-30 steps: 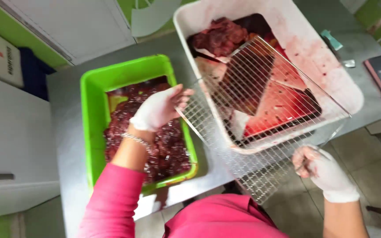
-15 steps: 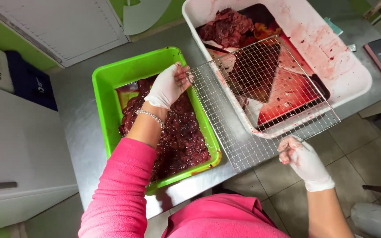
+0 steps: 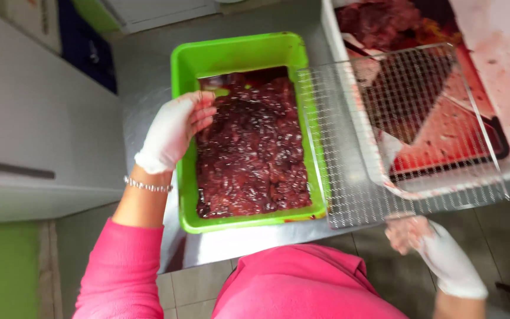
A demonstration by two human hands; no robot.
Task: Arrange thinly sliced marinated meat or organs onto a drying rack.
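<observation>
Seemingly mid-reach, the gloved left hand (image 3: 175, 130) hovers half-open and empty at the left rim of the green tray (image 3: 237, 53) of dark red meat (image 3: 252, 147). Right of the tray, the right hand (image 3: 411, 233) pinches the wire rack (image 3: 402, 130); loosely held, it could tip off the desk (image 3: 149, 94).

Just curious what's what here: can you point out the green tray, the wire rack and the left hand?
green tray (image 3: 237, 54), head view, bare far wall.
wire rack (image 3: 349, 177), head view, mesh over the table.
left hand (image 3: 172, 127), head view, back of the glove.
</observation>
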